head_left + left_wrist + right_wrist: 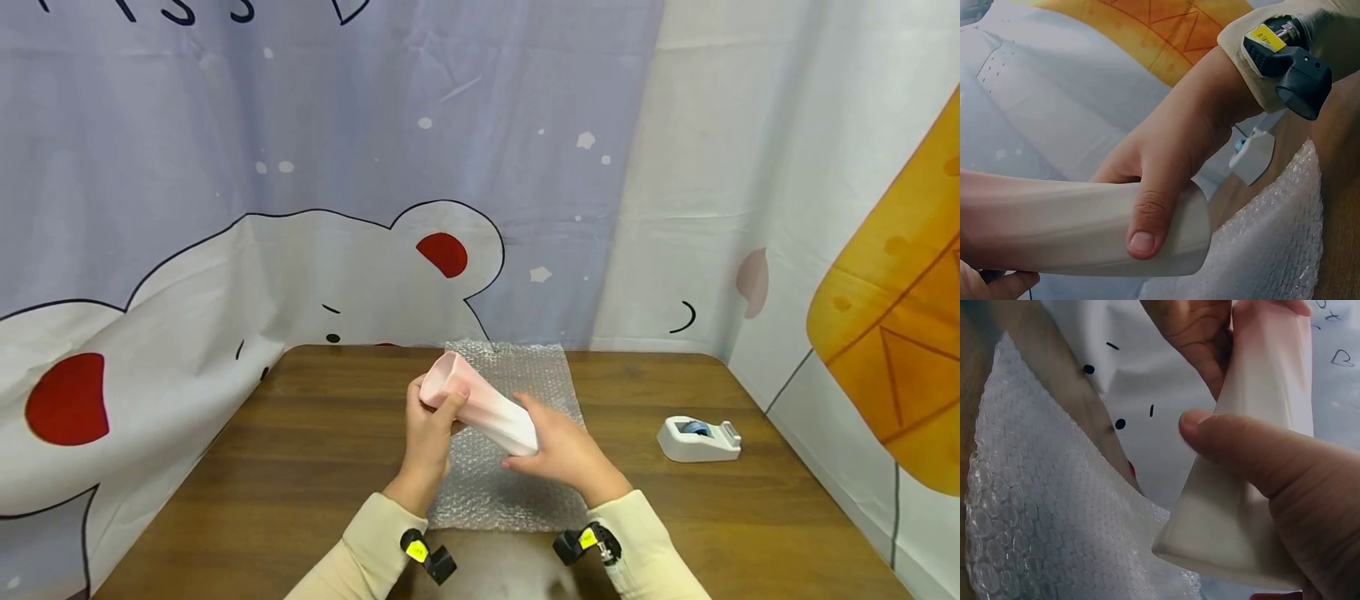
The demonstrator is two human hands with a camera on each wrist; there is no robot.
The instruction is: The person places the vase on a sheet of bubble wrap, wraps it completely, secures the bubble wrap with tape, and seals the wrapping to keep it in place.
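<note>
A pink-to-white vase (pixel 491 410) is held tilted above the table, its open pink mouth up to the left and its white base down to the right. My left hand (pixel 431 433) grips it near the mouth, thumb across the front. Round the white base end, my right hand (pixel 561 446) holds on; its thumb lies over the side in the left wrist view, where the vase (pixel 1079 225) spans the lower left. Below both hands a sheet of bubble wrap (pixel 510 500) lies flat on the table. The right wrist view shows the bubble wrap (pixel 1054 487) beside the vase base.
A white tape dispenser (pixel 699 440) with a blue roll stands on the right of the wooden table (pixel 300 467). Behind the table hangs a printed curtain (pixel 337 150), which also runs along both sides. Each wrist wears a small black camera.
</note>
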